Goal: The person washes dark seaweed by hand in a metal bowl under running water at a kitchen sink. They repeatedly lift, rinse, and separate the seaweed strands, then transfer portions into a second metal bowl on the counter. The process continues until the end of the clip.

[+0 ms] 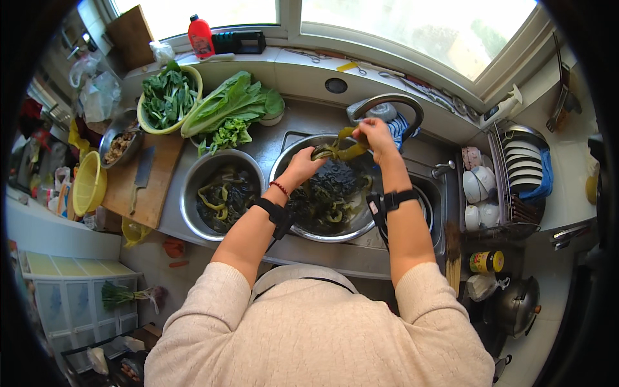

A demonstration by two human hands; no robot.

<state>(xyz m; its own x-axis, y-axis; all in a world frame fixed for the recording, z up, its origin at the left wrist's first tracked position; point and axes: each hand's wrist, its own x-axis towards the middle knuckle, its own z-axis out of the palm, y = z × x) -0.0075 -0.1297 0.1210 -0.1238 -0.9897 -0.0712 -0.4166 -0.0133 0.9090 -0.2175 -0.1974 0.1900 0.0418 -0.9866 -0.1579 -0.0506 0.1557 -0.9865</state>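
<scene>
My left hand [303,167] grips the lower part of a limp olive-green leafy vegetable [347,153], perhaps a pickled green or seaweed. My right hand [375,136] pinches the other end, higher and to the right. The piece spans between both hands above a wide steel basin [319,239] of dark water. More limp greens [333,213] lie in that water. To the left stands a smaller steel basin [186,203], holding water and similar yellow-green strips [221,211]. The curved tap [397,98] rises just behind my right hand.
A cleaver [143,169] lies on the wooden cutting board [164,193] at left. Behind it sit a bowl of meat [119,146], a yellow basket of leafy greens [169,99] and a large lettuce [227,104]. A dish rack [505,193] stands at right beyond the sink [439,203].
</scene>
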